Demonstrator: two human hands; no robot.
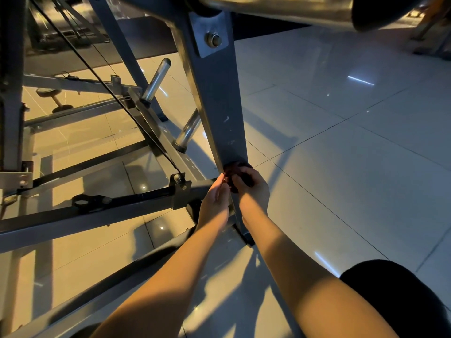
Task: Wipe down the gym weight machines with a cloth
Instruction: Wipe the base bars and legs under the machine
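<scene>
Cloth (236, 173), mostly hidden, is gripped against the post (219, 106) by the right hand (253, 189); the left hand (216, 194) touches its nine-o'clock side, fingers straight.

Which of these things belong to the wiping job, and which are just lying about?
In use: cloth in the right hand; left hand beside it; grey post being wiped.
Lying about: dumbbell on the floor; chrome peg; black cable.
</scene>
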